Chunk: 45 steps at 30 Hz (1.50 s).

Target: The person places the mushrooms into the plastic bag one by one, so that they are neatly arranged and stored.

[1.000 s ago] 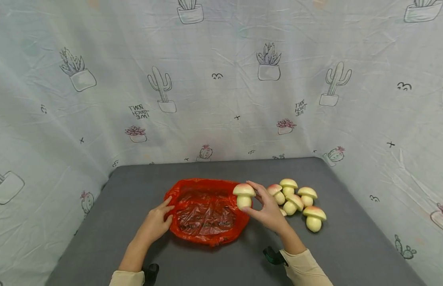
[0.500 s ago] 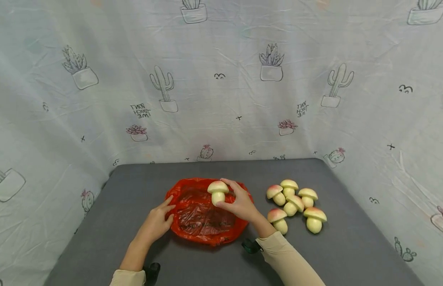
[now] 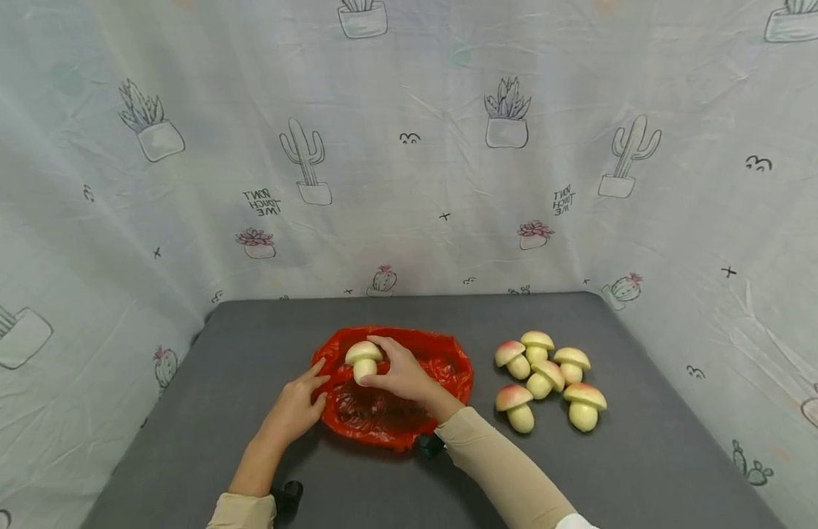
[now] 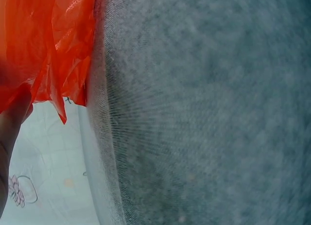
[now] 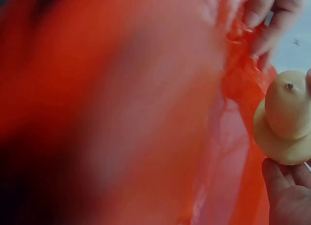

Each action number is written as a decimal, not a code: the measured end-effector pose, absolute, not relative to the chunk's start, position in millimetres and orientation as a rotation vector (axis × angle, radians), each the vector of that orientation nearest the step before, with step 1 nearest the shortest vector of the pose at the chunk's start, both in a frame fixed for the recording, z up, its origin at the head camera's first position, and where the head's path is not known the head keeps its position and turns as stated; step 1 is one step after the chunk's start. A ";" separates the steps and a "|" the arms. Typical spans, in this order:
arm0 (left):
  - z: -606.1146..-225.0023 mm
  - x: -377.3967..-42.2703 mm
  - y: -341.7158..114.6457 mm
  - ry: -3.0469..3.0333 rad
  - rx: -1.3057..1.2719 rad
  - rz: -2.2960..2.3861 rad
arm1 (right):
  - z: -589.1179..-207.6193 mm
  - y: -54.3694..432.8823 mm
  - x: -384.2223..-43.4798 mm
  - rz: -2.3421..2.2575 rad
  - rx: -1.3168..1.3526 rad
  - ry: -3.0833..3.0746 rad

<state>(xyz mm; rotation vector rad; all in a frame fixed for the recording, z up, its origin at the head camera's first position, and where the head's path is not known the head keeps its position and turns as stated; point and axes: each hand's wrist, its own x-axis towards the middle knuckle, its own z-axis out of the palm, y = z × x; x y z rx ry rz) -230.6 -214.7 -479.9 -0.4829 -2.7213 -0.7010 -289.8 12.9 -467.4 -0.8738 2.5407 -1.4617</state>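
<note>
My right hand (image 3: 404, 375) pinches a pale yellow toy mushroom (image 3: 364, 361) between thumb and fingers, cap up, over the left part of a red plastic bag (image 3: 449, 353). The bag lies on the table with its mouth spread wide. At its left rim, my left hand (image 3: 291, 410) holds the edge, its fingers spread apart. In the right wrist view the mushroom (image 5: 286, 111) hangs close to the left hand's fingers (image 5: 277, 28). Red film (image 4: 73, 40) meets a left fingertip in the left wrist view. The right sleeve hides part of the bag's near right rim.
Several more toy mushrooms (image 3: 544, 380) with yellow stems and pinkish or yellow caps lie grouped to the right of the bag. The grey table (image 3: 250, 345) ends at a pale cloth backdrop (image 3: 435, 176) printed with cactus drawings.
My right hand has carried the toy mushroom leftward, from the bag's right rim across to its left part. The left hand has stayed at the left rim.
</note>
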 end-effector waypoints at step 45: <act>-475.8 -227.4 -217.3 -2.823 -0.416 -0.776 | -493.0 -13.8 -293.6 -1.489 -0.756 2.487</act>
